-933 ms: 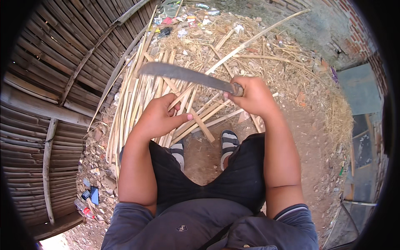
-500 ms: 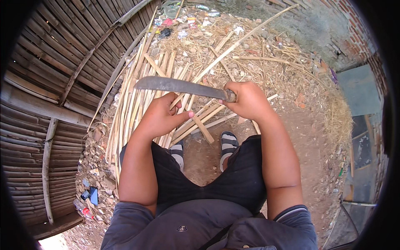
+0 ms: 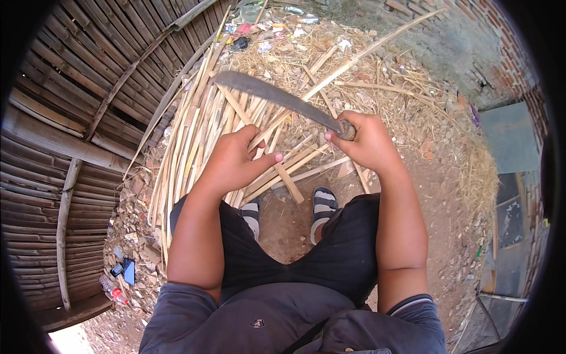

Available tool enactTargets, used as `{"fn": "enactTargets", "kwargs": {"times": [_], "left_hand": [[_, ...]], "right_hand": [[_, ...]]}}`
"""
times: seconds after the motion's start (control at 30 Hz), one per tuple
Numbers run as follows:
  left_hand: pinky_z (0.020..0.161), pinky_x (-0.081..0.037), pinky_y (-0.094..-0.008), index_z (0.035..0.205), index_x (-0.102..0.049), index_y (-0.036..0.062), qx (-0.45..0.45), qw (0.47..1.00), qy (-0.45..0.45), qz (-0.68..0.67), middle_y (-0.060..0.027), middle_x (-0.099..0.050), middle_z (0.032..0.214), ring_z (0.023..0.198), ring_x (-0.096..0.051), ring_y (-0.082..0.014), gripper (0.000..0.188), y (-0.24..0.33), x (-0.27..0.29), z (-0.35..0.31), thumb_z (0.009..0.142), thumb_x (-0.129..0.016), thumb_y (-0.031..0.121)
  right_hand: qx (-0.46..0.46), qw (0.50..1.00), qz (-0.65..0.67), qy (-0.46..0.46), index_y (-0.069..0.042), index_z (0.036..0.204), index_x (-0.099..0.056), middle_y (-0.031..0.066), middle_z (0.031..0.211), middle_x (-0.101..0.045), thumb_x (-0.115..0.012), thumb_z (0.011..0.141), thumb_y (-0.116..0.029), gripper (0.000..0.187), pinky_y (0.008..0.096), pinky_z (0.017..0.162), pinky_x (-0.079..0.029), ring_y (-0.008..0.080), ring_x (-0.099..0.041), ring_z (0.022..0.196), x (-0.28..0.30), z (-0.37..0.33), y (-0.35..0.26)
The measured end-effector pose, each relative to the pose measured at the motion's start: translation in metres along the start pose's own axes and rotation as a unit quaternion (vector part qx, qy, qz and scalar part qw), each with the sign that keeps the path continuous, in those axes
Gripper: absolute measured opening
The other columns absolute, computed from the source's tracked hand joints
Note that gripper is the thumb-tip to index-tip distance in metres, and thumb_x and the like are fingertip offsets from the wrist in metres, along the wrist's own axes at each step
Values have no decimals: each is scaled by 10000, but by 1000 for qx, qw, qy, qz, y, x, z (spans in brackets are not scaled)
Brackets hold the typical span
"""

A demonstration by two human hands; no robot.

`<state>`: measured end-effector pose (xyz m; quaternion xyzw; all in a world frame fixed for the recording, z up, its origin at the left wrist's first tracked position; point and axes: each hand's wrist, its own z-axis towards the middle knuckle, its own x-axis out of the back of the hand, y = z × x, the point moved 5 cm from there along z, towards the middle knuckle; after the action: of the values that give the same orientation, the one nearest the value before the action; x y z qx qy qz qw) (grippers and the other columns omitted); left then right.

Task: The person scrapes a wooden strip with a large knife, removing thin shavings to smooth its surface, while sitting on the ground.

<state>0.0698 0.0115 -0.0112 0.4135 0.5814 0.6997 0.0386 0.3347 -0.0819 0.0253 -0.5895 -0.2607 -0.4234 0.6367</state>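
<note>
My right hand [image 3: 367,140] is closed round the short handle of a machete [image 3: 268,93]. Its long, dark blade points to the far left and passes over a long bamboo strip [image 3: 354,61]. That pale strip's near end lies in the curled fingers of my left hand [image 3: 239,159], whose thumb sticks out to the right. From there the strip slants up and away to the far right. Beneath and beyond my left hand lies a heap of split bamboo strips [image 3: 187,147] on the ground. Loose slats [image 3: 288,182] cross each other just in front of my feet.
At left stands a bamboo-slat wall [image 3: 76,135]; a brick and plaster wall [image 3: 413,41] closes the far side. Straw and litter [image 3: 295,47] cover the ground ahead. A blue phone-like object [image 3: 129,271] and a plastic bottle [image 3: 112,289] lie at lower left. Grey panels [image 3: 510,141] lean at right.
The machete has moved right with my right hand, and its tip has swung up and away. The held bamboo strip has shifted slightly to the right; my left hand keeps its grip.
</note>
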Motion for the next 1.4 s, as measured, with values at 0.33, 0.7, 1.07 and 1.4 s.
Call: {"fn": "enactTargets", "kwargs": {"times": [0.33,0.7,1.07,1.4], "left_hand": [[646,-522,-425,1080,-704,-41,-55,970,146,186,-179,-658,713,651,-663,-327,511,23,18,-5,846,-902,367],[705,-575,-446,1165,-708,-59,-74,964,154,204,-232,-732,836,758,-739,-397,563,18,16,-4,864,-888,381],[741,-595,-496,1174,-704,-39,-132,963,171,162,-257,-752,881,835,-751,-441,558,19,12,-1,878,-856,410],[755,-569,-486,1182,-720,-53,-133,974,141,122,-234,-748,901,826,-724,-445,556,11,2,5,876,-862,388]], "right_hand": [[-136,990,20,40,-57,1062,-761,192,753,-706,-872,873,-382,393,452,661,-545,358,-720,716,22,5,8],[-14,998,-62,-32,-89,965,-746,178,767,-703,-882,848,-367,331,494,685,-551,391,-723,775,0,-2,-24],[37,994,-100,11,-97,984,-749,170,850,-738,-868,832,-300,281,500,734,-567,396,-731,840,-3,-6,-31],[34,991,-127,-30,-121,1043,-744,151,888,-751,-841,839,-263,266,514,753,-591,387,-747,885,-20,-3,-32]]}}
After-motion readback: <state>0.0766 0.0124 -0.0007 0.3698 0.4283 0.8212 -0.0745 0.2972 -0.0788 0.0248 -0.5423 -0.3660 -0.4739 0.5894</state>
